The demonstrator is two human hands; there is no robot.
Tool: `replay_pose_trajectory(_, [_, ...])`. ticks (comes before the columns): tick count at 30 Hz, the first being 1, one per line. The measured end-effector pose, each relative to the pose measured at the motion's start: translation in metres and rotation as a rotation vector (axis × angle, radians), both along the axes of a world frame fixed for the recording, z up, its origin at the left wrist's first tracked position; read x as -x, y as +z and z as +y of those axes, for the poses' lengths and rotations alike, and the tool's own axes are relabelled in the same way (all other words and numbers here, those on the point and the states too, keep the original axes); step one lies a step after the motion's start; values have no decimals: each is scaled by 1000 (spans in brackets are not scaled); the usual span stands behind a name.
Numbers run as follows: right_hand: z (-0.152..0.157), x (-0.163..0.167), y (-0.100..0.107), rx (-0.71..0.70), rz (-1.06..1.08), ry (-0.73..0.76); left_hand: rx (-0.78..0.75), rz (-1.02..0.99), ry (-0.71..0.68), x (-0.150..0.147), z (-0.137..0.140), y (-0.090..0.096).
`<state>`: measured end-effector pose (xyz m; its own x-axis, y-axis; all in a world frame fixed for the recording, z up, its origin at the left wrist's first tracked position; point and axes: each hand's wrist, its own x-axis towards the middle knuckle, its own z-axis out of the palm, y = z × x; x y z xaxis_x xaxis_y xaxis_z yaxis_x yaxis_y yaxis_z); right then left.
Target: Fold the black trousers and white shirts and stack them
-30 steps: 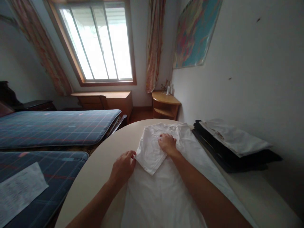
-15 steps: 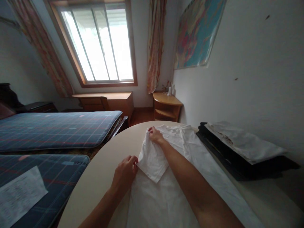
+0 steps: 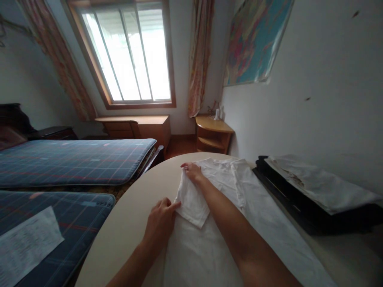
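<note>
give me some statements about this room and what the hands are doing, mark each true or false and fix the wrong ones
1. The right hand is at the far left part of the white garment on the round table. True.
2. The left hand rests on a mattress. False: the left hand is at the garment's left edge.
3. A sheet of paper lies on the nearer plaid mattress. True.
4. The black pile is on top of the folded white cloth. False: the folded white cloth lies on the black pile.
5. A map-like poster hangs right of the window. True.
</note>
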<state>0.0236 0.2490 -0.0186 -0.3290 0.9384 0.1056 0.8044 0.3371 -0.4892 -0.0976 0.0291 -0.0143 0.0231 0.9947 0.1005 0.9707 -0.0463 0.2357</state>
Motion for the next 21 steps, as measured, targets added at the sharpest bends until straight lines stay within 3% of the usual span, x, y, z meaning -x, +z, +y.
replay_pose_trajectory(5, [-9,-2,1,-68,-108,49,-65,1,25,-3,-4,6])
replay_pose_trajectory(9, [-26,-3,6,-165,-149,61,-189,-68,-81,-3,-3,1])
replay_pose_trajectory(12, [-43,1,5,-204,-154,90,-200,-71,-141,-6,-3,-5])
replay_pose_trajectory(21, [-50,3,-4,-47,-163,183,-163,40,37,-11,1,-8])
